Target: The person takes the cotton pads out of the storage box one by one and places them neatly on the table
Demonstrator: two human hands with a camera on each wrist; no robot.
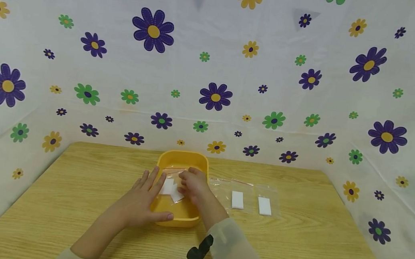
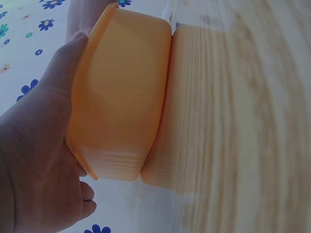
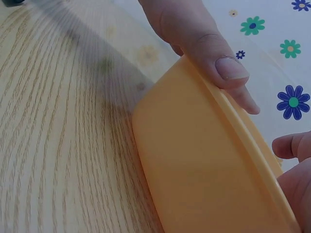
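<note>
A yellow plastic tub stands on the wooden table, holding clear zip bags with white rectangular pieces inside them. My left hand rests over its left rim, fingers straight and spread, the thumb along the near rim. In the left wrist view the left hand lies along the rim of the tub. My right hand reaches in over the right side, its bent fingers at the edge of a bag; I cannot tell whether they grip it. The right wrist view shows the left thumb on the rim.
To the right of the tub, clear zip bags lie flat in a row on the table; two show a white piece and another white piece. A flower-printed white cloth stands behind and along both sides.
</note>
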